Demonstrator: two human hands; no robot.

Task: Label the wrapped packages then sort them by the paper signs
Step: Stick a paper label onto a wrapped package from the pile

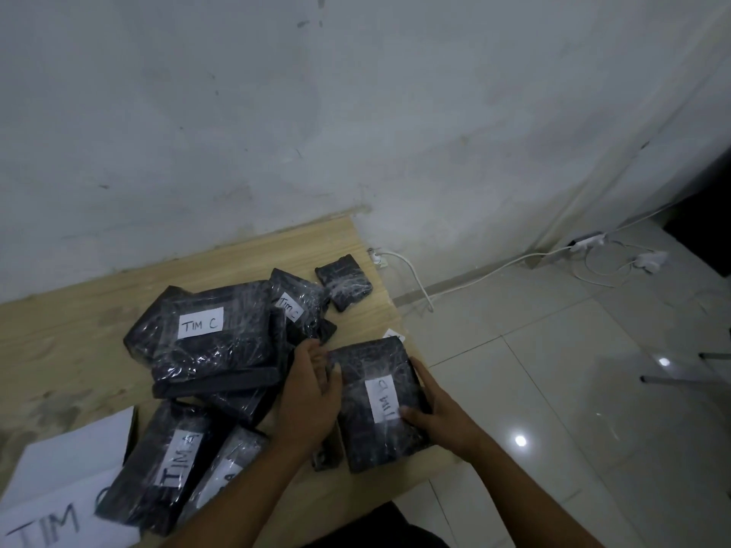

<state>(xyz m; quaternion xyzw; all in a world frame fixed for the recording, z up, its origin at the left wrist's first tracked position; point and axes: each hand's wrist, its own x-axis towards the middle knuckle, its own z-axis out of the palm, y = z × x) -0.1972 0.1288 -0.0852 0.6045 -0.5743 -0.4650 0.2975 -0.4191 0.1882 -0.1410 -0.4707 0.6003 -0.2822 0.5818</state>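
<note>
Pale wooden table (pixel 71 342), set against a grey wall.

White paper sign (pixel 59 484), near-left corner of the table, hand-lettered "TIM"; the last letter is covered.

Big black film-wrapped package (pixel 221 361), white label "TIM C", on top of the pile at mid-table.

Long black wrapped package (pixel 154 468), label "TIM A", lies partly over the sign. 1 more dark package (pixel 225 464) is just beside it, its label half hidden.

Black wrapped rectangular package (pixel 372 365), at the table's right edge, label "TIM" plus 1 letter I cannot read surely. I hold it between my 2 hands.

Left hand (pixel 312 393): fingers curled round its left edge.

Right hand (pixel 431 413): thumb on the label, fingers wrapped round the right edge.

Small square black wrapped package (pixel 344 286), far right, apart from the pile.
</note>
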